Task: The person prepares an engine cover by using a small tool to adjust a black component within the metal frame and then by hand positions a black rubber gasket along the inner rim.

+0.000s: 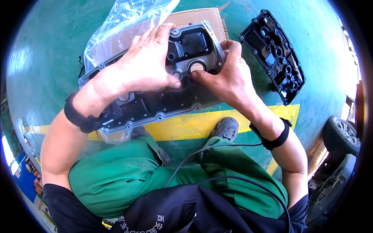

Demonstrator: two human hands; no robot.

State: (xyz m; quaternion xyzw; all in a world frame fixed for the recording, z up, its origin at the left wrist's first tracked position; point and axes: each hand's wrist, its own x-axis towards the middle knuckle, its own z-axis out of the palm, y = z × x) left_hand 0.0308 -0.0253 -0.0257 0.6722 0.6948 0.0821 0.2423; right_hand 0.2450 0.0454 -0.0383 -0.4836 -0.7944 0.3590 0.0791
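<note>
Right-hand grip [233, 77] clasps the grey-edged cover [186, 97] at its right end; left-hand grip [149, 62] spreads wide across its far edge; green floor [264, 93] separates it from a black cover [274, 56].

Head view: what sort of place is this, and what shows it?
Probably a vehicle repair workshop: a tyred wheel shows at right, and a black cover, apparently an engine's, lies on the green floor.

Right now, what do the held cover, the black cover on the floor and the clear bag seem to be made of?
Held cover: perhaps cast metal, judging by its dull grey edges; the satin black areas could be plastic.
Black cover: likely moulded plastic, from glossy highlights; painted metal is possible.
Clear bag: apparently thin plastic film, shiny, see-through and wrinkled.
</note>
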